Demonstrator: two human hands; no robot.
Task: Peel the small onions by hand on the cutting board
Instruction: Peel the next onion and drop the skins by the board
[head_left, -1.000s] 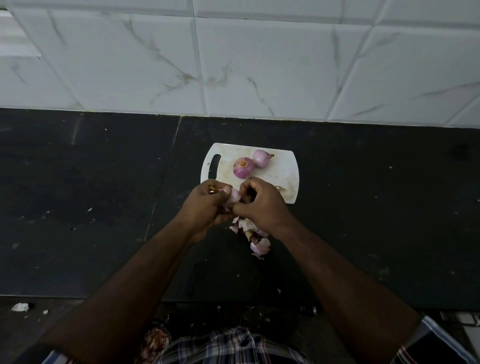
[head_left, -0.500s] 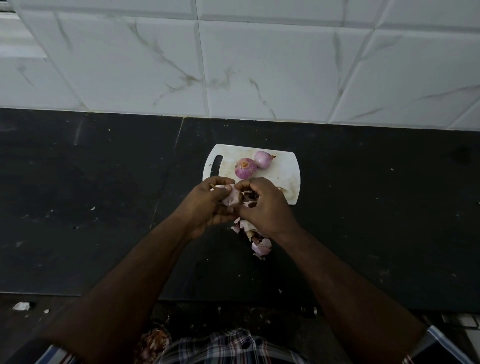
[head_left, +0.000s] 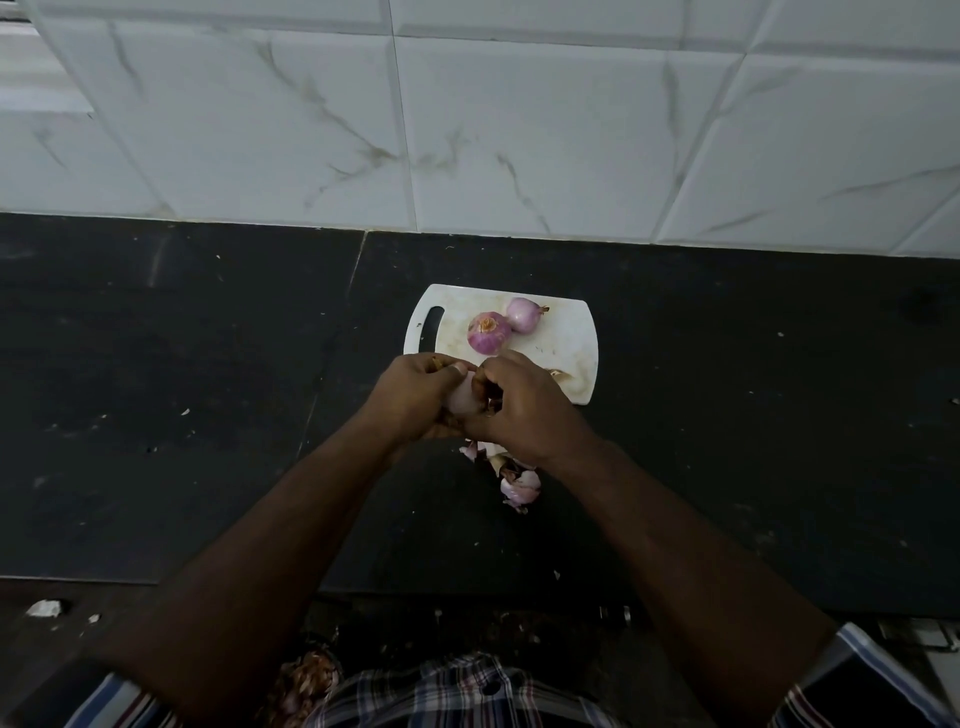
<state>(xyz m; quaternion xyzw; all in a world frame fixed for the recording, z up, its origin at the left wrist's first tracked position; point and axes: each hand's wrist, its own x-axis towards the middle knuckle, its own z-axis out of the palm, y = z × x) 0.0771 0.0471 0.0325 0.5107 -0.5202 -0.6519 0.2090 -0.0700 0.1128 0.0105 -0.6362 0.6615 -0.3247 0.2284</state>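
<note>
I see L hand (head_left: 415, 387) & R hand (head_left: 524, 400) both pinching pale half-peeled small onion (head_left: 462, 400) above white plastic cutting board (head_left: 566, 338); two purple onions (head_left: 488, 332) on it.

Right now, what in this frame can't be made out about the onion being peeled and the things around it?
Head view only:
- The held onion: mostly hidden by the left hand and right hand; how much skin remains is unclear.
- The cutting board: near edge hidden by both hands.
- The peel pile: partly behind the right wrist, too dim to count.
</note>
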